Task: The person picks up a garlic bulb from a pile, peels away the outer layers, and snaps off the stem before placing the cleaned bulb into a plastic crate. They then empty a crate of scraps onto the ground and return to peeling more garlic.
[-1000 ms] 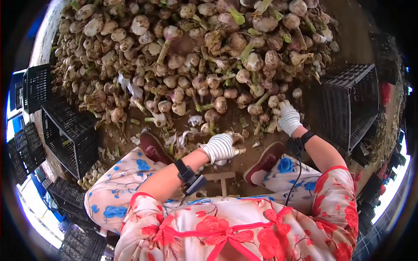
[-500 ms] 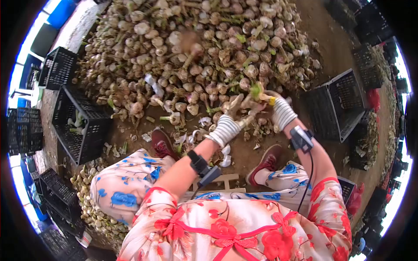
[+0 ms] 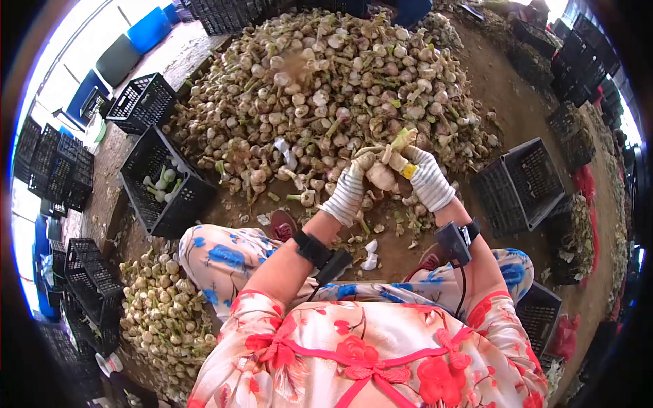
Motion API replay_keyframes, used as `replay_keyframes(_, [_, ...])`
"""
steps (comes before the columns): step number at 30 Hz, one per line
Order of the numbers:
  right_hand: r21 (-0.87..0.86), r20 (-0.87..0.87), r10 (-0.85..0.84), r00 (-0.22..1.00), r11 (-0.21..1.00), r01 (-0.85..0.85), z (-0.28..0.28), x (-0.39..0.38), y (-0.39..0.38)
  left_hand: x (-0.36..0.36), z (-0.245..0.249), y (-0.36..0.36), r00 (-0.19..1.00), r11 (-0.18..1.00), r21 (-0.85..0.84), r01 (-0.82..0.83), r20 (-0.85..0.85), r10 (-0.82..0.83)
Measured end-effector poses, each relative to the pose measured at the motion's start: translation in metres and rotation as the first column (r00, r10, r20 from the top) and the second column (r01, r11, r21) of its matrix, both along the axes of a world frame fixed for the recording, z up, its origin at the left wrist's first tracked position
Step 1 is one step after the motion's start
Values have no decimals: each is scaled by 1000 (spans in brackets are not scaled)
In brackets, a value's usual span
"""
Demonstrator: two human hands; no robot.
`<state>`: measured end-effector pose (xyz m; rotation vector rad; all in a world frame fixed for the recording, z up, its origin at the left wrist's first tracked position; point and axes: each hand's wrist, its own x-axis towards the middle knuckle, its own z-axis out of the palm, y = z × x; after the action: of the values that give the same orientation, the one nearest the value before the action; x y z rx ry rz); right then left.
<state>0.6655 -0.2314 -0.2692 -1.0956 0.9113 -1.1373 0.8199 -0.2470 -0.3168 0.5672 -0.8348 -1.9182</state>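
Between the two gloved hands, just above the near edge of the heap, sits a garlic bulb [image 3: 381,175]. The left hand [image 3: 347,190] has its grip curled shut on the bulb's left side, striped glove fingers wrapped over it. The right hand [image 3: 427,180] presses in from the other side, its grip pinching the bulb where the stalk begins; something small and yellow [image 3: 408,171] shows at its fingertips, too small to tell what. The bulb's stalk [image 3: 401,139] sticks up and away from the person, pale green at its cut end.

Each wrist carries a black strapped device, one on the left [image 3: 320,253] and one on the right [image 3: 454,241], the latter with a cable running down the forearm. Below the hands lie white scraps of garlic skin [image 3: 369,255] on the dirt floor [image 3: 507,102], near a dark red shoe [image 3: 282,224].

Beyond the hands spreads the big garlic pile [image 3: 326,88], muddy bulbs with stalks. To the left stands a black plastic crate [image 3: 139,160] holding a few bulbs; to the right another black crate [image 3: 520,180], tilted. A smaller heap of garlic [image 3: 163,313] lies by the person's left knee, with more black crates stacked past it.
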Motion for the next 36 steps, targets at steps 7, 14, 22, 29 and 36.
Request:
replay_keyframes(7, [29,-60,-38,997,999,40,18,6,29,13,23,8,963,931,319,175,-254,-94])
replay_keyframes(14, [-124,-169,-353,920,934,335,-8,29,12,11,-9,-23,719,899,230,372,-684,-123])
replay_keyframes(22, [0,91,-299,950,954,301,-40,56,-4,68,30,-11,945,976,155,153,-313,-98])
replay_keyframes(29, [-129,-81,-249,965,963,238,-55,76,-9,68,-16,-20,919,951,-49,-305,247,307])
replay_keyframes(36, [-28,-403,-310,861,944,327,-165,33,-26,45,-45,-20,977,972,107,-208,68,201])
